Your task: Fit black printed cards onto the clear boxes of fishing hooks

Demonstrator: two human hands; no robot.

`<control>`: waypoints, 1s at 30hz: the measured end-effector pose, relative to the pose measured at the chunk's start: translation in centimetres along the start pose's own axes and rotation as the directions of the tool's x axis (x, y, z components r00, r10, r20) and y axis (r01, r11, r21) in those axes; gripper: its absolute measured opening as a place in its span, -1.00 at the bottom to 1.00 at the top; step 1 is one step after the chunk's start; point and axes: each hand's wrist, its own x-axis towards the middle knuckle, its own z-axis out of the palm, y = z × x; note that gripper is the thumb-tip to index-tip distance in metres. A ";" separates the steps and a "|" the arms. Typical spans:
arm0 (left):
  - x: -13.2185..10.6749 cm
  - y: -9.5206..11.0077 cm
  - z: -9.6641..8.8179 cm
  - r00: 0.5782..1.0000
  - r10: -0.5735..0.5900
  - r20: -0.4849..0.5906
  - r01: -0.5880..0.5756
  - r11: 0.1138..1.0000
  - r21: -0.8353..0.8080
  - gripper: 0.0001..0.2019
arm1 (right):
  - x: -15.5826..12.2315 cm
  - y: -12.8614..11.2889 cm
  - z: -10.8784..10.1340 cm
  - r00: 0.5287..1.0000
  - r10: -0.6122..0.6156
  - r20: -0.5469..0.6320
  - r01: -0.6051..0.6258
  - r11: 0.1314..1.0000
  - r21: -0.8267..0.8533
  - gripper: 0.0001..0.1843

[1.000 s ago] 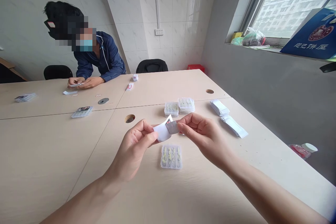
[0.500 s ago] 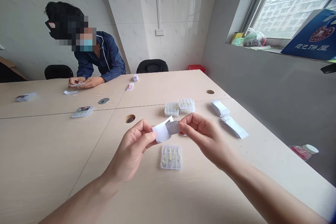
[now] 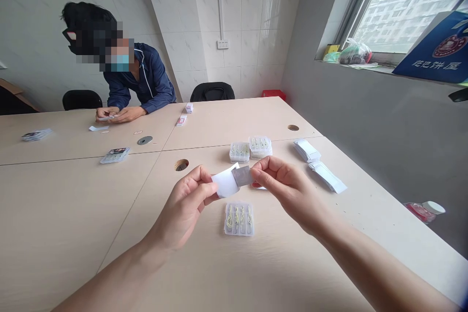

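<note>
My left hand [image 3: 188,204] pinches a white paper card [image 3: 225,184] by its left side, above the table. My right hand [image 3: 283,187] grips a small grey square piece [image 3: 242,176] between thumb and fingers. The grey piece overlaps the card's right edge; whether it is stuck to the card I cannot tell. Just below the hands, a clear compartment box [image 3: 239,219] lies on the table with several hooks on yellowish line inside. Part of a pale item is hidden behind my right fingers.
Behind my hands stand stacked clear boxes [image 3: 260,146] and a shorter stack [image 3: 239,152]. White paper slips [image 3: 327,177] lie to the right. A cable hole [image 3: 181,165] opens in the table [image 3: 175,253]. Across it, a person [image 3: 141,75] handles small items near another box [image 3: 115,155].
The grey piece and my right hand have shifted very slightly right. My left hand holds the card almost in the same place.
</note>
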 end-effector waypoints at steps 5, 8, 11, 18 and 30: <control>0.0 -0.1 -0.1 1.000 0.028 -0.004 -0.028 1.000 -0.006 -0.77 | 0.0 0.1 0.0 1.000 0.005 -0.009 -0.005 1.000 0.004 -0.70; 0.1 -0.2 -0.1 1.000 0.026 -0.006 -0.026 1.000 -0.006 -0.77 | 0.0 0.2 0.0 1.000 0.009 0.000 -0.009 1.000 0.023 -0.70; 0.2 -0.1 -0.1 1.000 0.015 -0.005 -0.015 1.000 -0.014 -0.77 | 0.1 0.1 0.0 1.000 0.026 0.005 -0.027 0.999 0.044 -0.70; 0.2 -0.1 -0.3 1.000 -0.025 0.007 0.025 0.998 -0.050 -0.76 | 0.0 -0.2 -0.2 0.998 0.057 0.014 -0.058 0.996 0.062 -0.69; 0.1 0.2 -0.3 1.000 -0.026 0.002 0.026 0.997 -0.075 -0.77 | 0.2 0.0 -0.3 0.998 0.056 0.024 -0.058 0.995 0.080 -0.68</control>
